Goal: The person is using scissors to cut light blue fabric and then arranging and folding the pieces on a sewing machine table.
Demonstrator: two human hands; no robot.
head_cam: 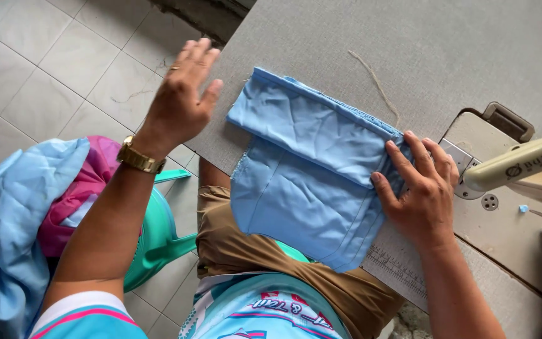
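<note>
Folded light blue cloth [308, 166] flat on grey surface [409, 56], lower edge hanging over the near side. Right hand [423, 188] pressing down on cloth's right edge, fingers spread, grip not closed around anything. Left hand [183, 100] raised above surface edge, open, palm down, empty, just left of cloth. Sewing machine [522, 163] at right. Green stool [158, 238] with cloth pile [7, 232] below left.

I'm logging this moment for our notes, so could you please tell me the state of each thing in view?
Light blue folded fabric piece: top folded over, flat on the table, lower edge hanging off.
Left hand: open, lifted, holding nothing.
Right hand: pressing the fabric's right edge.
Grey sewing table: bearing the fabric.
Green plastic stool: piled with pink and blue cloth.
Loose thread: lying slack on the table.
</note>
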